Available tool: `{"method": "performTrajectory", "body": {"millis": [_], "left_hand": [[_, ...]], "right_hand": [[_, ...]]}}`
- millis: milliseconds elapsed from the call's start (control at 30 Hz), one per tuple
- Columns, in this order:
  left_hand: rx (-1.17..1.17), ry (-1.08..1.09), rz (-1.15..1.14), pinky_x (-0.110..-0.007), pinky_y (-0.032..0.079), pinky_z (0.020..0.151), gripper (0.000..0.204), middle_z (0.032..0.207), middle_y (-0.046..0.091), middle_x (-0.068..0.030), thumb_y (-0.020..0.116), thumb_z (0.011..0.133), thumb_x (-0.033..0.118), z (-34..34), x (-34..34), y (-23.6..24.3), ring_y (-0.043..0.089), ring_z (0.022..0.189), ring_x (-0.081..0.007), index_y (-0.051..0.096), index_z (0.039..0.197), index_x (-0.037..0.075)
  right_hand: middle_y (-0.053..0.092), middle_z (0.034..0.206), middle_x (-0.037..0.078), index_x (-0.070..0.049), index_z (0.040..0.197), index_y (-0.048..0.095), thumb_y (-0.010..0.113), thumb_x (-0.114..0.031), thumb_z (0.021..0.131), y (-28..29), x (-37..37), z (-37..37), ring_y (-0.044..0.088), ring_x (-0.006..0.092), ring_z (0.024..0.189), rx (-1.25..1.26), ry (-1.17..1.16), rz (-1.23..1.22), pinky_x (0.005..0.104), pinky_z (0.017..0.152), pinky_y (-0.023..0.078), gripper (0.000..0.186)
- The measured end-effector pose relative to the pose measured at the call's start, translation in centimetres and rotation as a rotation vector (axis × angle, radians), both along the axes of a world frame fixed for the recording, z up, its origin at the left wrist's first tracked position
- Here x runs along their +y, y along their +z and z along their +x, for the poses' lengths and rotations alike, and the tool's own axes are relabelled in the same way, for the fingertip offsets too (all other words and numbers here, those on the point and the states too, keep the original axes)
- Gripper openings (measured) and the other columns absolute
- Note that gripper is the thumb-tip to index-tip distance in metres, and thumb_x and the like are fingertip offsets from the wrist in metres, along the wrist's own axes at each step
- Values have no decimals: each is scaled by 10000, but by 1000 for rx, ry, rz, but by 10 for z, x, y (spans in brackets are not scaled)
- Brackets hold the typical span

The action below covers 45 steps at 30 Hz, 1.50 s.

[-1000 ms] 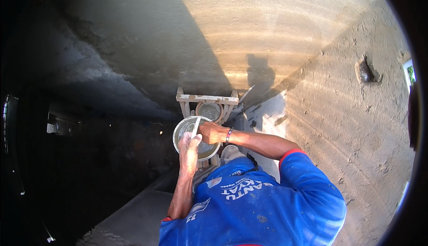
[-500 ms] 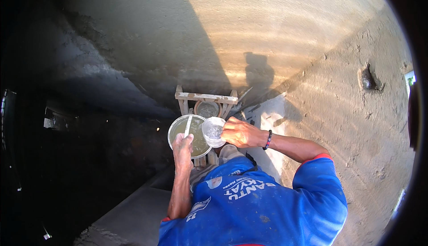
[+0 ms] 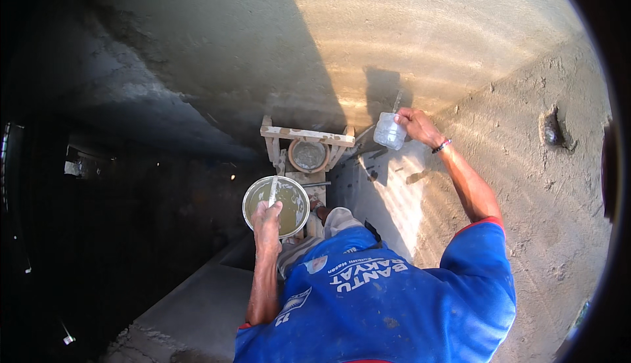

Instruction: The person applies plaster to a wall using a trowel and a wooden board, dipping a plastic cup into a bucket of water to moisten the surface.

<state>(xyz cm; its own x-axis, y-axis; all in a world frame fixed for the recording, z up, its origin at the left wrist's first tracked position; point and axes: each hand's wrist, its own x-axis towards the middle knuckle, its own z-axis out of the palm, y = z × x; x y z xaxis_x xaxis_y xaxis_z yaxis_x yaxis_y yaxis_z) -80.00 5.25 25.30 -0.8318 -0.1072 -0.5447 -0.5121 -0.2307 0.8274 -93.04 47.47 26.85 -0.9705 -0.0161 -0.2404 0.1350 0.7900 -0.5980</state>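
Observation:
My left hand (image 3: 267,221) is closed around a flat white handle (image 3: 273,189) across a round bucket (image 3: 290,217) of murky greenish liquid, low at the centre. My right hand (image 3: 417,126) grips a translucent plastic container (image 3: 389,133), raised to the right of the bucket in front of the plastered wall (image 3: 453,47). A thin pale streak rises above the container; I cannot make out what it is.
Beyond the bucket, a second round container (image 3: 309,154) sits within a plaster-spattered wooden frame (image 3: 305,135). My foot rests on narrow planks below. A rough wall (image 3: 526,218) with a hole (image 3: 552,129) is at the right; dark, deep space lies at the left.
My right hand has come out of the bucket with the plastic container and moved up and right toward the wall. My left hand and the bucket have shifted slightly left.

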Motion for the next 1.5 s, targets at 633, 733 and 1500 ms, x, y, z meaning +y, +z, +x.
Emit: {"method": "performTrajectory", "body": {"millis": [633,733,1500], "left_hand": [[133,-224,-17,-268,369,688,141,794,508,-5,584,888,142,-10,25,7,434,759,-81,534,835,22],[139,-245,-21,-267,369,694,140,791,507,-4,590,885,143,-11,28,4,434,763,-83,536,836,24],[75,-13,-1,-249,285,511,206,585,373,37,577,856,168,-12,22,1,325,524,-78,461,702,96]], "right_hand": [[614,762,159,-21,817,606,582,-110,774,-64,-243,74,607,356,694,117,887,-159,456,624,459,102],[640,819,190,-31,829,611,625,-149,729,-97,-254,67,628,369,789,92,728,-295,468,637,462,155],[456,802,71,-92,819,545,592,-100,808,-23,-164,108,466,267,799,581,769,-93,364,711,430,49]]}}
